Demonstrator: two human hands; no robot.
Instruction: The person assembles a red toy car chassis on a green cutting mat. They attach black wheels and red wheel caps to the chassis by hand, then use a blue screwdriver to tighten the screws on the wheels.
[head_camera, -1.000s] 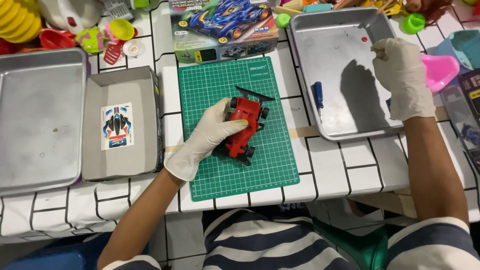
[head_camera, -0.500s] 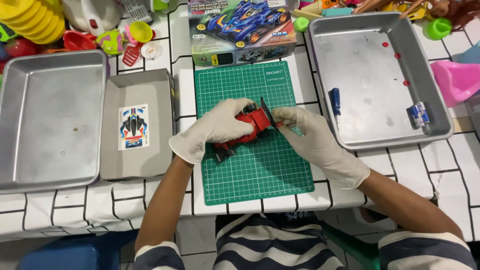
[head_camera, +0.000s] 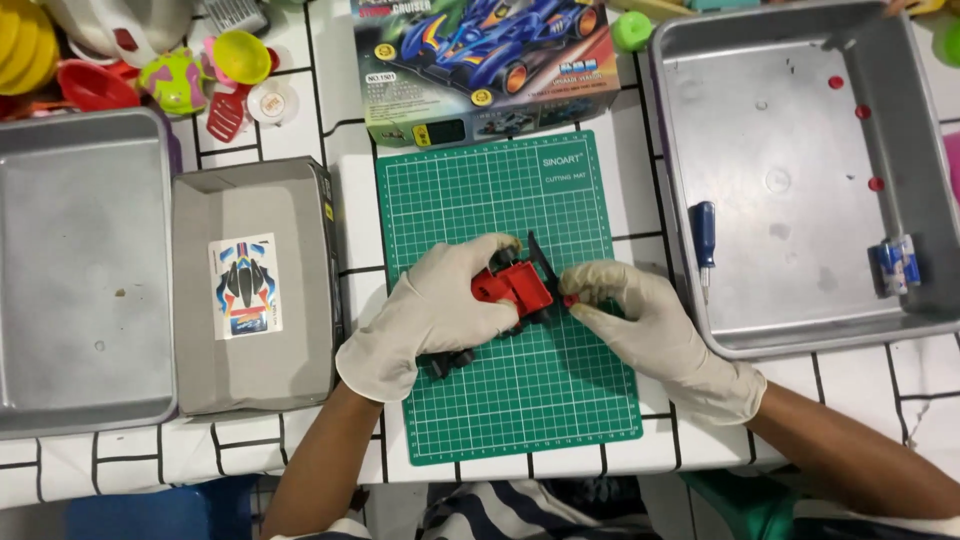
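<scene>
- Compared with half a second back, not much has moved: both gloved hands are still on the red toy car (head_camera: 512, 288) in the middle of the green cutting mat (head_camera: 560, 400), the view is just a bit closer in.
- A second ago the right hand was up at the right-hand tray; now it's down at the car.
- Left hand (head_camera: 432, 315) is wrapped over the car's body from the left, fingers curled round it, pressing it down on the mat. Black wheels poke out below the palm.
- Right hand (head_camera: 640, 315) has thumb and fingertips pressed together in a pinch on a small red bit at the car's right end, just beside the black wing.
- Right of the mat: a metal tray (head_camera: 900, 300) with a blue-handled screwdriver (head_camera: 705, 240) by its left wall, a blue-and-silver battery (head_camera: 895, 265) near the right wall and a few tiny red pieces.
- Above the mat sits the kit box (head_camera: 490, 60) with a blue race car pictured on it.
- Left of the mat: an open grey cardboard tray (head_camera: 250, 400) with a sticker sheet (head_camera: 245, 285) in it, then another metal tray (head_camera: 80, 270).
- Colourful plastic toys (head_camera: 180, 70) crowd the top-left corner.
- The hands cover most of the car, so details underneath can't be seen.
</scene>
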